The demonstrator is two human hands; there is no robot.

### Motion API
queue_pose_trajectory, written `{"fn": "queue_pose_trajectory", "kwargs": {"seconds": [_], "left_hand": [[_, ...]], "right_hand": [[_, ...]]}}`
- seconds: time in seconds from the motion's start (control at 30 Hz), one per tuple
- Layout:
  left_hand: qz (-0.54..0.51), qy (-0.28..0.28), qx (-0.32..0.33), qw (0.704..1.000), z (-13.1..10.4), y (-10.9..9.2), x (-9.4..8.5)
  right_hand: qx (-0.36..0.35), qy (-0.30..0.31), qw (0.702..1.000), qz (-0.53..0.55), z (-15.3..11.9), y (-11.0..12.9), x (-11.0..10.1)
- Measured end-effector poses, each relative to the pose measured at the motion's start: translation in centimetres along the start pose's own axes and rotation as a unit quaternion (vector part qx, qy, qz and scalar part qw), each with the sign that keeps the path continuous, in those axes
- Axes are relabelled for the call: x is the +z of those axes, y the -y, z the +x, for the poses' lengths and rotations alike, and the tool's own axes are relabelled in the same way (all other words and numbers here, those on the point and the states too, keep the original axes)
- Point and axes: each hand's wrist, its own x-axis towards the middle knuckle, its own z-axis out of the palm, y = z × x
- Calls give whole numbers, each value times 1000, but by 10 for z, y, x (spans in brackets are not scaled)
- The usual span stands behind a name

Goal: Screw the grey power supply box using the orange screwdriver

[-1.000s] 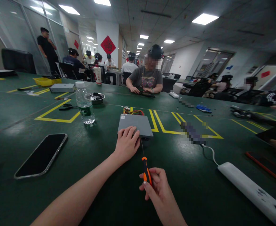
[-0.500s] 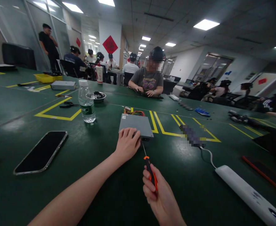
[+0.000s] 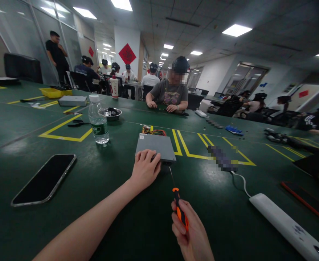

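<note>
Across a green bench in a busy room, from phone to power strip, with both hands at a gray box.
Flat at left, a phone; then an upright bottle; mid-bench, the gray box, under the left hand, half open over its near edge; from there, a screwdriver, tip near the box, contact impossible to tell, handle closed inside the right hand; farther right, a white power strip.

Ceiling panels: bright, glaring white
Counter: dim — soft sheen patches
Edges: wide-angle stretch, dark upper-right corner
Far background: soft, low detail
</note>
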Motion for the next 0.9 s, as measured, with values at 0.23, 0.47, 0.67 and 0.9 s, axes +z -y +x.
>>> {"fn": "queue_pose_trajectory", "kwargs": {"seconds": [0.23, 0.47, 0.67, 0.9], "left_hand": [[2, -1, 2, 1000, 0, 0, 0], [-6, -10, 1, 1000, -1, 0, 1], [-7, -9, 3, 1000, -1, 0, 3], [-4, 1, 3, 1000, 0, 1, 2]], "right_hand": [[-20, -8, 1000, -12, 4, 5, -8], [-30, -26, 999, -20, 7, 4, -6], [-57, -7, 997, -51, 11, -1, -11], [27, -41, 999, -4, 3, 6, -7]]}}
